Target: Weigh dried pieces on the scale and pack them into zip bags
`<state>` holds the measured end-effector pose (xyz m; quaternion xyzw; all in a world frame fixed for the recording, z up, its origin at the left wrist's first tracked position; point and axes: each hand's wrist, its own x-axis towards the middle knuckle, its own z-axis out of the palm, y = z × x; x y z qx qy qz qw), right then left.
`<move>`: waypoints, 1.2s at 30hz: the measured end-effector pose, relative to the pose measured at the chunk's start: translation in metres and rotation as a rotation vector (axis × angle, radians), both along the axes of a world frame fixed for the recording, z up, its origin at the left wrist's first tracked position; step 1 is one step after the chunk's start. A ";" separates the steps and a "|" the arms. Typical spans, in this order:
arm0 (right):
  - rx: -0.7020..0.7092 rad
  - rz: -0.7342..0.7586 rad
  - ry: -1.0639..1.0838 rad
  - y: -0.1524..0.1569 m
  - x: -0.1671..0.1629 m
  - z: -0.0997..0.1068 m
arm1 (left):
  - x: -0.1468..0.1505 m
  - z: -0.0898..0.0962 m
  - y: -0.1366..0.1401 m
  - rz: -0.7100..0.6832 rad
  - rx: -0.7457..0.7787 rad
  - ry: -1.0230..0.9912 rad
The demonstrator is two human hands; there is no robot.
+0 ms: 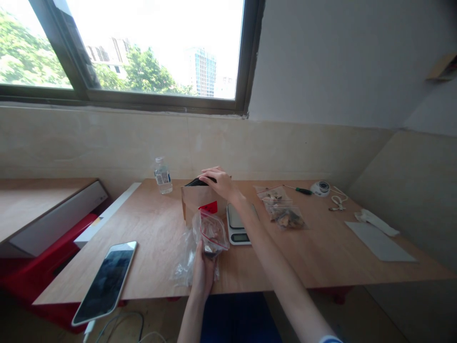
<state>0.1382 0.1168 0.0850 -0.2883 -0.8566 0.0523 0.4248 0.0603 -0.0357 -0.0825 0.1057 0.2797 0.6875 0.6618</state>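
Note:
My left hand [204,269] is closed around the lower part of a clear zip bag [210,228] with a red seal line, its mouth spread apart. Something dark and shiny lies at the bottom of that bag. Over the top of a brown paper bag [193,202], my right hand [218,182] has bent fingers against a black item or lining [200,182] at the opening; what the fingertips grip is hidden. A red label [208,207] shows on the front of the paper bag. Crumpled clear plastic bags [183,262] lie beneath and left of my left hand.
Partly under my right forearm sits a white digital scale [240,238]. Zip bags of brown dried pieces [282,209] lie right of it. Farther off are a bottle [163,176], a screwdriver [303,191], a round white device [320,188] and a white sheet [380,242]. A phone [107,281] stands front left.

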 end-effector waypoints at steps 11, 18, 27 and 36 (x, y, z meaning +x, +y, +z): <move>-0.071 -0.130 0.403 -0.070 0.037 -0.028 | -0.005 -0.001 -0.005 0.005 0.086 -0.048; -0.712 0.111 -0.023 -0.102 0.045 -0.082 | -0.003 -0.007 -0.006 0.006 0.115 0.073; -0.968 0.249 -0.045 -0.100 0.049 -0.091 | -0.001 0.005 -0.013 -0.011 0.164 0.252; -0.993 0.333 0.204 -0.099 0.043 -0.097 | -0.009 0.015 -0.015 0.012 0.187 0.253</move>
